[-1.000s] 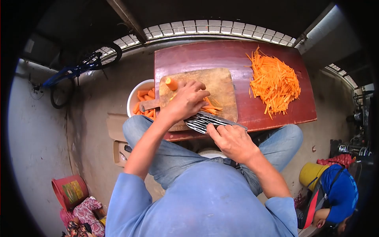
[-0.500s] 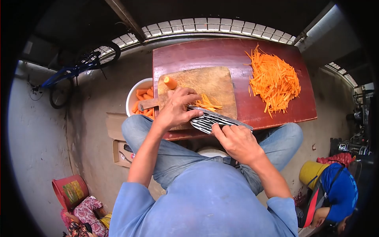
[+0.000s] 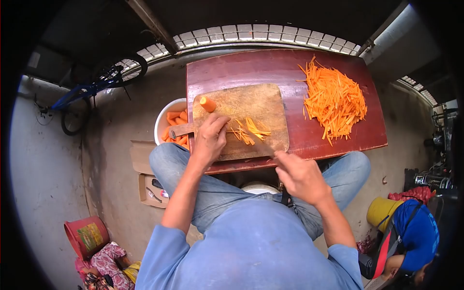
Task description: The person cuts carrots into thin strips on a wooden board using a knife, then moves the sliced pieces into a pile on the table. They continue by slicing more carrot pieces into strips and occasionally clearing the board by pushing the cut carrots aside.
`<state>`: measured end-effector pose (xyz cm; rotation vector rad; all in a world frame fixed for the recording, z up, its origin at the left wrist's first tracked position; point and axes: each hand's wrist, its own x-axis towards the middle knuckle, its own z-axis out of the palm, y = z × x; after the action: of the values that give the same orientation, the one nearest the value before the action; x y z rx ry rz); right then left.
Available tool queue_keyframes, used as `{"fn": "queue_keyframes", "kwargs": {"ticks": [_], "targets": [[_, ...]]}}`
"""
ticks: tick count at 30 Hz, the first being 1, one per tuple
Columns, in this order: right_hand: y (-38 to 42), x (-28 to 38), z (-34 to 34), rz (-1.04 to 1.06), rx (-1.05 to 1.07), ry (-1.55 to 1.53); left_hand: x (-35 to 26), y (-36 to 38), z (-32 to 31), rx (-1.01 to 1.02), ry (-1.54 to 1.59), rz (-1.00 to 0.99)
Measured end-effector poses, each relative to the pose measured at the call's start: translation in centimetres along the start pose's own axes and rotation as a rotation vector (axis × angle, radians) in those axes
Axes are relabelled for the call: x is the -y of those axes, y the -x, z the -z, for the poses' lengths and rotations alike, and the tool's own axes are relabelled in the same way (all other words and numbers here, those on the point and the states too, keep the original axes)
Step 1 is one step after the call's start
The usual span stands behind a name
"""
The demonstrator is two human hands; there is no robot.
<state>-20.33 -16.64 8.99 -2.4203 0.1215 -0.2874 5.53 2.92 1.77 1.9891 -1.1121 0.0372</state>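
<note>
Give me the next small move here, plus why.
Probably sweep the thin orange carrot strips toward the big orange carrot heap, using the dark, blurred knife in the right hand. The strips lie loose on the brown wooden cutting board, close to the knife, while the heap sits on the dark-red rectangular table.

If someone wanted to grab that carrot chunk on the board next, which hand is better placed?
Probably the left hand: it is close to the carrot chunk, though I can't tell whether it holds anything. The right hand is farther off and grips the knife.
</note>
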Motion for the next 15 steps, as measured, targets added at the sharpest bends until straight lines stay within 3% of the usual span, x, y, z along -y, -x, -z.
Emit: {"fn": "queue_keyframes", "kwargs": {"ticks": [1,2,5,7,10,15], "targets": [[-0.3,-0.1,0.3,-0.036,-0.101,-0.157,-0.8,0.7,-0.1,-0.012,-0.011,0.053],[-0.3,0.1,1.2,-0.263,-0.054,-0.360,-1.7,1.4,-0.3,-0.024,-0.023,0.104],[0.0,-3.0,0.7,-0.561,-0.134,-0.904,-1.6,3.1,-1.2,-0.052,-0.043,0.152],[0.6,-5.5,0.3,-0.574,-0.154,-1.012,-2.1,4.0,-1.8,-0.029,0.012,0.279],[1.2,-7.8,-0.3,-0.605,-0.102,-1.124,-2.5,4.5,-2.0,-0.033,-0.014,0.188],[0.9,-7.6,-2.2,-0.672,-0.074,-1.221,-2.8,4.1,-2.4,-0.037,0.002,0.215]]}}
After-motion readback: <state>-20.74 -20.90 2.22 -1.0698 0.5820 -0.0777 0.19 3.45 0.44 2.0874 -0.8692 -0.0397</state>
